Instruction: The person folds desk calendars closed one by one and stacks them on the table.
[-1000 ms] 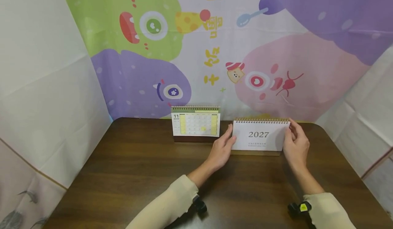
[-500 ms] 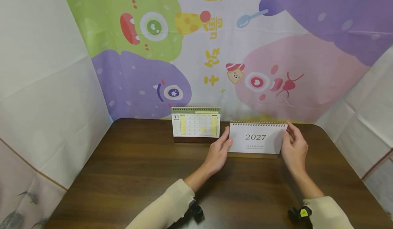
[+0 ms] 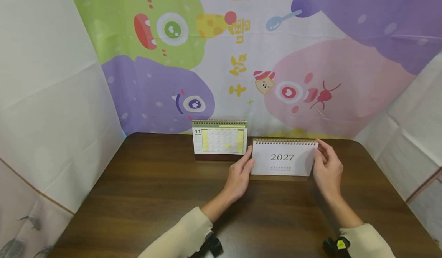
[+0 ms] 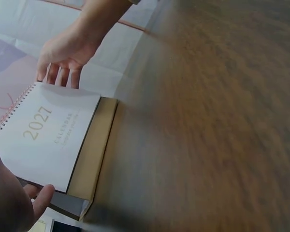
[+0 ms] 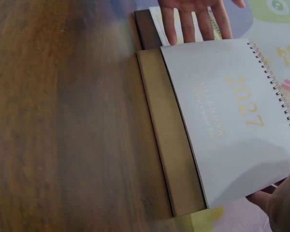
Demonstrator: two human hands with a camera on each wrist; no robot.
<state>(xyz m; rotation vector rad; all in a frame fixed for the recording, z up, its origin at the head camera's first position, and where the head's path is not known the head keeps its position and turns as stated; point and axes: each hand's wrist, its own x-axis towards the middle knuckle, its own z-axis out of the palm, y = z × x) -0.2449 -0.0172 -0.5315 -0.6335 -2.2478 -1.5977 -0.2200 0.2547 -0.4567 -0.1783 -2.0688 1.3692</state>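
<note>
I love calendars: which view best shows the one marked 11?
The head view, since nearly the whole calendar marked 11 shows. The right wrist view shows part behind the left hand; the left wrist's, only a sliver.

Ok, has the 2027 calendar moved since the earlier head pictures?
Yes: the 2027 calendar has shifted left and slightly closer to the camera, judged against the green-topped calendar, which has stayed put.

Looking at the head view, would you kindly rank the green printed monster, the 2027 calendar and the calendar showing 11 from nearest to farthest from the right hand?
1. 2027 calendar, directly beside the right hand, on its left.
2. Calendar showing 11, farther left.
3. Green printed monster, high on the backdrop, upper left.
</note>
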